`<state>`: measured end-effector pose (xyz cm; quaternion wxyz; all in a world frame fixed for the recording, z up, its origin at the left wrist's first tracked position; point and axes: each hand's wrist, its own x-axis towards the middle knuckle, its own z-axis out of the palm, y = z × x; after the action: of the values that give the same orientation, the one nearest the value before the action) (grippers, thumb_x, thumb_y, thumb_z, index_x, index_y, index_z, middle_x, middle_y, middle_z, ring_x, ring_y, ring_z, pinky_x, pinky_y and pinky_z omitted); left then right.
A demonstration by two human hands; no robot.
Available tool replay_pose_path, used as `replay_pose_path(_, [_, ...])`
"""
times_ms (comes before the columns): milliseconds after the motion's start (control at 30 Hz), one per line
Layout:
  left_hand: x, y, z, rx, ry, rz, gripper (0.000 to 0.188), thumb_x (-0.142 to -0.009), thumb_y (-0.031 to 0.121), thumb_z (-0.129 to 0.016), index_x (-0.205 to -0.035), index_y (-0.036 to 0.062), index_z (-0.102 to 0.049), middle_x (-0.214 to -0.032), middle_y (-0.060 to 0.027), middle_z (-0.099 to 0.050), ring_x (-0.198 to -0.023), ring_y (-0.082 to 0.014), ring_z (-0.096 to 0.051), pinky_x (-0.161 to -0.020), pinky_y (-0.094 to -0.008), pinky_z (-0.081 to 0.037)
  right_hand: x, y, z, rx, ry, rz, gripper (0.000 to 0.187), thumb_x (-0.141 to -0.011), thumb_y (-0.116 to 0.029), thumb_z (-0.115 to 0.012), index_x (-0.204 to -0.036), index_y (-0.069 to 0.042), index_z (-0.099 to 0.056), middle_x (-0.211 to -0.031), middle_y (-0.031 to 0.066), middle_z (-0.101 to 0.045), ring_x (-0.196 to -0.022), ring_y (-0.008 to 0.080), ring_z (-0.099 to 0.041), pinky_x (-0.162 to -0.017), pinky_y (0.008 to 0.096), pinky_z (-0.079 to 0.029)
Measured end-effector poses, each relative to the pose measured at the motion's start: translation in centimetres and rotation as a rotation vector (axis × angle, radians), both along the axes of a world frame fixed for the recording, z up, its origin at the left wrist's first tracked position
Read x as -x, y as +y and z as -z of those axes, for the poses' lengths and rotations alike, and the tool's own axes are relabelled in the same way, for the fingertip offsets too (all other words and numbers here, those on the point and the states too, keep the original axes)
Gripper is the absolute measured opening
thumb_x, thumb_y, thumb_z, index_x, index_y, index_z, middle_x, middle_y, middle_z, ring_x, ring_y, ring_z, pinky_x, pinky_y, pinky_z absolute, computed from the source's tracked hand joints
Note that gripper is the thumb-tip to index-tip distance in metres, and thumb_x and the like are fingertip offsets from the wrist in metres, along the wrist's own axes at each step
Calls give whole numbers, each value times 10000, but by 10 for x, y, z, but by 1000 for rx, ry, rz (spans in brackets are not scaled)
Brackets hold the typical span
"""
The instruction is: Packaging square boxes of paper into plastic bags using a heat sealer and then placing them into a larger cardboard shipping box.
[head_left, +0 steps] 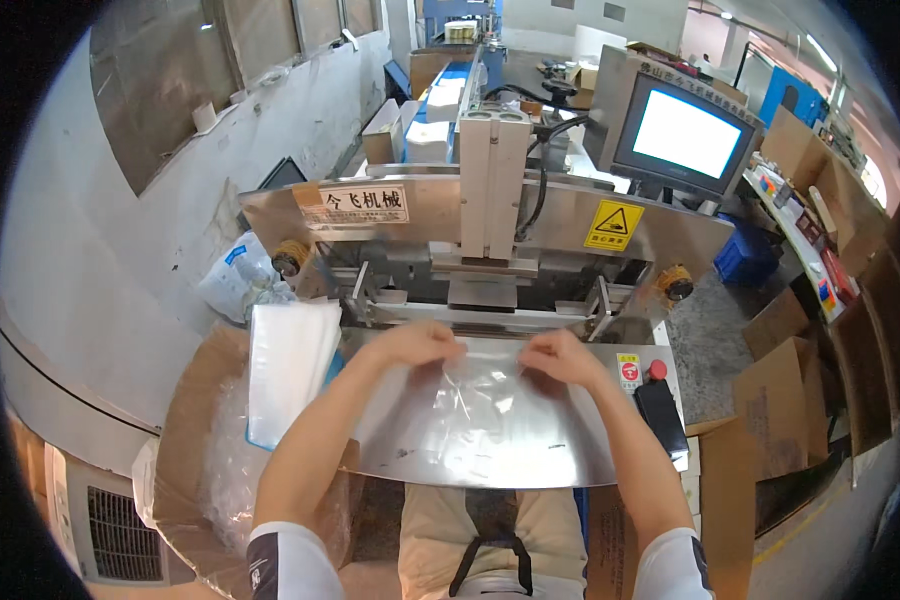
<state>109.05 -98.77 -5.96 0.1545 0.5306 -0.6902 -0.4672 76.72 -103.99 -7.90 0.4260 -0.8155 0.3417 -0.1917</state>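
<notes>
A clear plastic bag (477,398) hangs over the shiny metal worktable (390,445), its upper edge stretched between my two hands. My left hand (422,343) pinches the bag's upper left corner. At the upper right corner my right hand (560,358) is closed on the bag too, thumb and fingers together. Both hands are just in front of the machine's horizontal metal bar (470,320). Whether anything lies inside the bag cannot be made out through the glare.
A stack of white plastic bags (288,365) sits beside my left forearm, above a cardboard box (185,440) lined with clear plastic. To the right are a red button (656,370) and a black box (660,415). A monitor (685,132) stands behind the machine panel.
</notes>
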Motion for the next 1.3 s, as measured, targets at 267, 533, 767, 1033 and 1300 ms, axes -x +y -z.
replay_pose_path(267, [-12, -77, -34, 186, 28, -44, 371, -869, 367, -726, -1053, 44, -726, -922, -2, -716, -771, -98, -599, -636, -263, -479, -34, -58, -21, 235, 81, 293, 220, -907, -188, -684, -954, 24, -715, -774, 177, -699, -662, 232, -644, -637, 354, -492])
replay_pose_path(533, [-5, -85, 23, 608, 198, -171, 395, -817, 170, -749, -1155, -18, -669, -1190, -214, -666, -992, -337, -666, -820, -421, -551, -91, 17, -42, 630, 233, 179, 665, -873, -316, -707, -1382, 53, -489, -1419, 267, -510, -1355, 421, -452, -1123, 498, -367])
replay_pose_path(767, [108, 76, -2, 801, -403, -431, 465, -902, 198, -613, -1315, -10, -563, -1329, -282, -554, -1317, -436, -467, -1118, -547, -333, -81, 10, -18, 615, 396, 217, 709, -876, -361, -694, -1434, 2, -449, -1493, 202, -451, -1407, 351, -400, -1136, 579, -319])
replay_pose_path(1033, [137, 170, 46, 744, -454, -470, 568, -925, 374, -618, -1297, -50, -548, -1437, -285, -456, -1395, -460, -362, -1137, -619, -257, -90, 14, -19, 663, 438, 198, 699, -874, -373, -688, -1427, -7, -468, -1485, 193, -467, -1393, 400, -408, -1093, 564, -380])
replay_pose_path(1300, [139, 167, 49, 812, -396, -451, 650, -945, 430, -598, -1380, -38, -476, -1424, -253, -485, -1355, -465, -408, -1136, -620, -264, -92, 18, -22, 633, 506, 207, 738, -867, -413, -692, -1456, -45, -444, -1505, 168, -447, -1414, 364, -389, -1082, 589, -380])
